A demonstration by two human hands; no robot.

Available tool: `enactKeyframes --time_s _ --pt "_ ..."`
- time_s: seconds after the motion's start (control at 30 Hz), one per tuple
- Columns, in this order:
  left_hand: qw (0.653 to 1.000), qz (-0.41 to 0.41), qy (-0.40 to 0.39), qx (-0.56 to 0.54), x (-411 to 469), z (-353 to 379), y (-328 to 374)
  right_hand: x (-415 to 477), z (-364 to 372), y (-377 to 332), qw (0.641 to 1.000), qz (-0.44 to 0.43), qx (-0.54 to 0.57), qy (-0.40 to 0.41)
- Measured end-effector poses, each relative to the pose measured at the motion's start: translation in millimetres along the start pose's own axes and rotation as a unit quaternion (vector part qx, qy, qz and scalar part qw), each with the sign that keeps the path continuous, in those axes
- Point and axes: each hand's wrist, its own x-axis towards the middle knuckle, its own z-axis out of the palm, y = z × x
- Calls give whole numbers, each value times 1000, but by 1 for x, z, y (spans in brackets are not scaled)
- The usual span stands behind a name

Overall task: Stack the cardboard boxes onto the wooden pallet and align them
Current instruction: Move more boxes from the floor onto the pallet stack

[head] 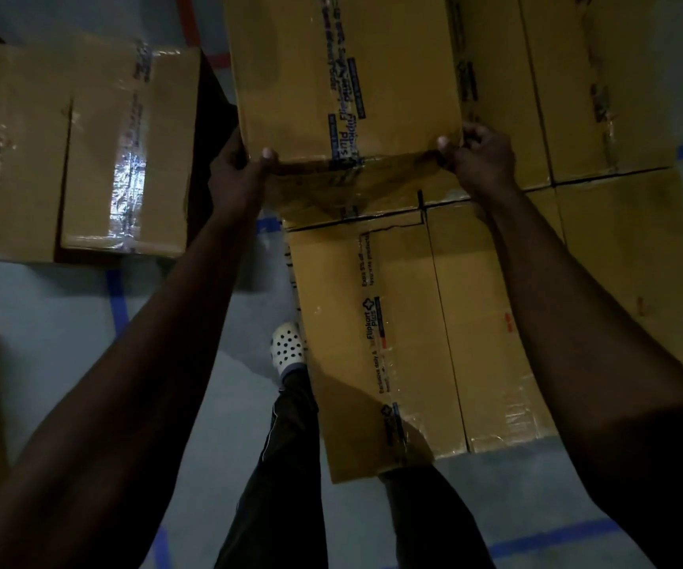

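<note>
Left hand (236,170) and right hand (480,158), each grip closed on the top box's (344,76) near corners, above the stacked boxes (434,322).

Floor (64,322): grey, smooth, marked with blue tape lines (118,299). A red line (192,30) runs at top. Cardboard boxes (496,322) sit packed edge to edge at right; whether directly on it cannot be told. Separate boxes (85,158) at left. White perforated clog (288,349) stands on it.

Dim light; smooth grey floor (64,322) marked with blue tape lines (118,299), a red tape line (187,18) on the floor farther off beyond them.
</note>
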Motion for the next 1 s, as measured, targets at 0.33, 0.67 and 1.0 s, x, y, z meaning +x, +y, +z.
enactKeyframes --time_s 0.33,0.67,1.0 --pt "1000 -15 0 -19 -22 16 1 -5 -11 8 1000 -5 1 3" --pt "999 0 11 -30 -28 20 -10 -8 -11 15 1000 -24 -11 7" --pt "999 3 -23 -23 -35 18 -13 -21 -2 17 995 -25 -93 35"
